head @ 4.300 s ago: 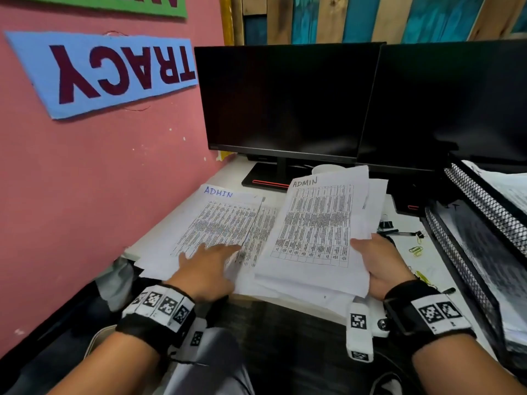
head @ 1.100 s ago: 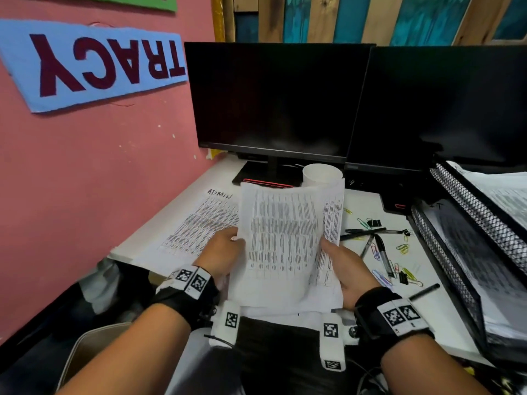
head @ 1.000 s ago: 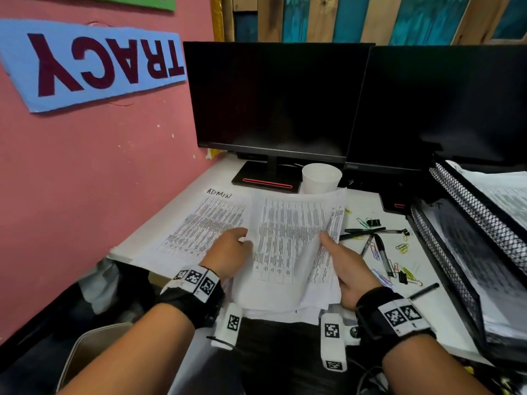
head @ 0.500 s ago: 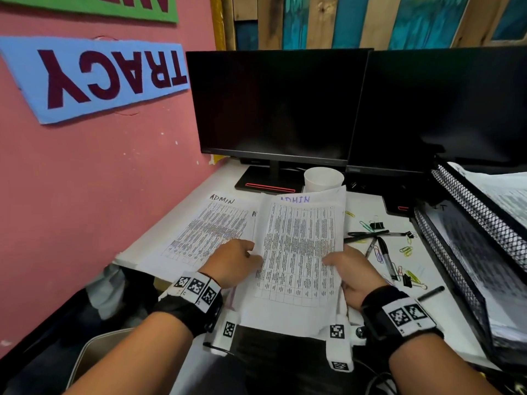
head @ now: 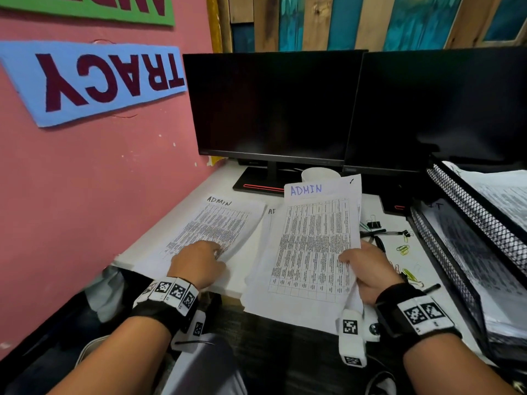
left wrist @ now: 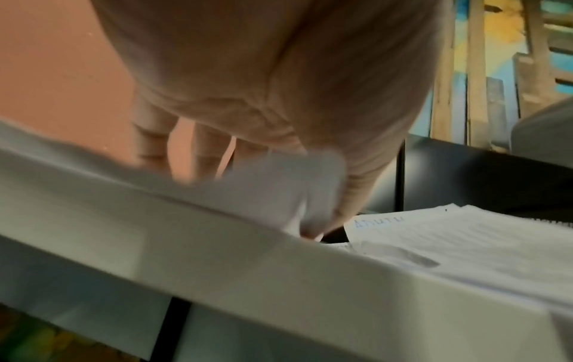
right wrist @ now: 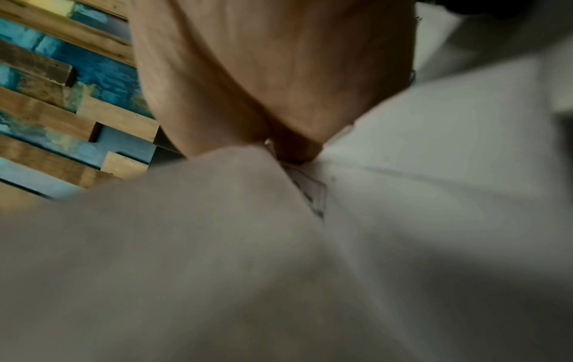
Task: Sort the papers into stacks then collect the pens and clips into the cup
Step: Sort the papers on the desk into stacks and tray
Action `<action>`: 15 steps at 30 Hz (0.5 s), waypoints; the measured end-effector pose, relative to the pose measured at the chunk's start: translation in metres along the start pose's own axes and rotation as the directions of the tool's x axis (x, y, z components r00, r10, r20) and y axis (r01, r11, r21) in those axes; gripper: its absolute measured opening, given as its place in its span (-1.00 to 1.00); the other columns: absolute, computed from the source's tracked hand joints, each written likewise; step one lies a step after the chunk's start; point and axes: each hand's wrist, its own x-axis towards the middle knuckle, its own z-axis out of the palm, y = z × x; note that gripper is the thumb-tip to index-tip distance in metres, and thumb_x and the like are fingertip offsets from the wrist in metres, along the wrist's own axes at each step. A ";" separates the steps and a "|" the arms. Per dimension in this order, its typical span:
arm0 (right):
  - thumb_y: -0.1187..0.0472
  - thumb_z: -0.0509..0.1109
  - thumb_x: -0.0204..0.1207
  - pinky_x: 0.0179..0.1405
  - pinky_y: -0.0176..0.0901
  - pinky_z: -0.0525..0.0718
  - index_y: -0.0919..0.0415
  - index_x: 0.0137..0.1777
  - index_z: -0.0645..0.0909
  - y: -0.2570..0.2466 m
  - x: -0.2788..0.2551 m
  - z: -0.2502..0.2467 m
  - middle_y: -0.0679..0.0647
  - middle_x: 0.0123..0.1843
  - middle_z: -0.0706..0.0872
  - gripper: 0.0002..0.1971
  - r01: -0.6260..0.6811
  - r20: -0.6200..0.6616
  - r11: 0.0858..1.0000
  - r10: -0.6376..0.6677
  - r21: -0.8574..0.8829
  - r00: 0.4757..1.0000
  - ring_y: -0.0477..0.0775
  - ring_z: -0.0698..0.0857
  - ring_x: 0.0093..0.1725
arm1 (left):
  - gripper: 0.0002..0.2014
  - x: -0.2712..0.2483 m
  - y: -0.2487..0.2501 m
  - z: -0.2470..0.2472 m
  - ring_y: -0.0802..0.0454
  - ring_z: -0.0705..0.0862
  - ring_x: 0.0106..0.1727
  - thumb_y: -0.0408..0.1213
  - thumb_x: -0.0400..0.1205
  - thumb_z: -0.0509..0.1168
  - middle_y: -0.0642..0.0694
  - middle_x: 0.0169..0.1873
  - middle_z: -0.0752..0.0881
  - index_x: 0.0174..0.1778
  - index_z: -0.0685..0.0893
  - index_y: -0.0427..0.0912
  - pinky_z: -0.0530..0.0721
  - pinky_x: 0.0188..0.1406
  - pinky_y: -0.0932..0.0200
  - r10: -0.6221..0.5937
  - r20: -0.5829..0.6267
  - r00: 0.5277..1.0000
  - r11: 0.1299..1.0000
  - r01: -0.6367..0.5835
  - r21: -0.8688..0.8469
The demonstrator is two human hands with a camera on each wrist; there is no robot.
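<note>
Right now, held up in the right hand point(head: 368, 269): a bunch of papers point(head: 315, 246) with "ADMIN" written on top in blue, pinched at the right edge, thumb on the front, tilted up off the desk point(head: 199, 192) and hanging past its near edge. Lying flat just to the left: another pile of papers point(head: 216, 223), also marked "ADMIN", with the left hand point(head: 199, 263) resting on its near corner, fingers laid out on the top sheet; whether lifting a corner or only pressing, hard to tell from the blurry wrist view. Behind the held bunch: the white cup point(head: 320, 174), partly hidden. Off to the right on the desk: pens point(head: 376, 232) and colored clips point(head: 402, 248), not yet picked up. Beyond those: black mesh trays point(head: 467, 223) full of more paper. Could go wrong like this, probably: gripped by one edge only, so loose sheets may slide out and drop off the desk. Swung back too far, and the top edge may bump the cup and tip it. Pushed too hard by the left hand, and the flat pile may slip toward the edge. Both piles marked the same, so easy to mix up.
</note>
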 end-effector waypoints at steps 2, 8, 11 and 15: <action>0.60 0.18 0.64 0.27 0.49 0.74 0.25 0.31 0.71 -0.001 -0.004 0.004 0.32 0.15 0.87 -0.58 -0.009 0.031 1.000 0.008 0.015 0.999 0.42 0.83 0.17 | -0.86 0.002 -0.005 -0.003 -0.16 0.76 -0.02 -0.23 0.54 0.33 -0.03 -0.10 0.83 -0.07 0.79 -0.04 0.65 -0.12 0.12 0.005 -0.067 0.998 1.000 -0.005 0.000; 0.63 0.12 0.65 0.28 0.51 0.72 0.29 0.31 0.70 0.003 -0.008 0.013 0.37 0.19 0.85 -0.56 -0.024 0.065 0.998 0.020 0.062 0.998 0.45 0.82 0.19 | -0.51 -0.007 0.003 -0.027 -0.12 0.42 -0.51 -0.17 0.73 0.25 -0.03 -0.63 0.37 -0.54 0.34 -0.12 0.27 -0.47 0.10 -0.009 -0.258 0.966 0.956 -0.067 -0.286; 0.60 0.12 0.65 0.28 0.54 0.71 0.30 0.33 0.69 0.004 -0.007 0.020 0.37 0.19 0.85 -0.57 -0.046 0.060 0.994 0.040 0.103 0.997 0.46 0.82 0.20 | -0.50 -0.025 0.037 -0.035 -0.04 0.44 -0.53 -0.10 0.77 0.23 0.02 -0.63 0.42 -0.53 0.39 -0.12 0.27 -0.50 0.13 0.087 -0.237 0.968 0.942 -0.157 -0.295; 0.42 0.19 0.78 0.22 0.36 0.77 0.28 0.28 0.70 -0.001 -0.010 0.034 0.33 0.14 0.87 -0.73 -0.041 0.071 0.982 0.029 0.184 0.997 0.40 0.84 0.16 | -0.53 -0.037 0.085 -0.025 0.02 0.57 -0.45 0.01 0.78 0.17 0.02 -0.53 0.58 -0.44 0.56 -0.11 0.37 -0.47 0.18 0.277 -0.092 0.956 0.942 -0.289 -0.168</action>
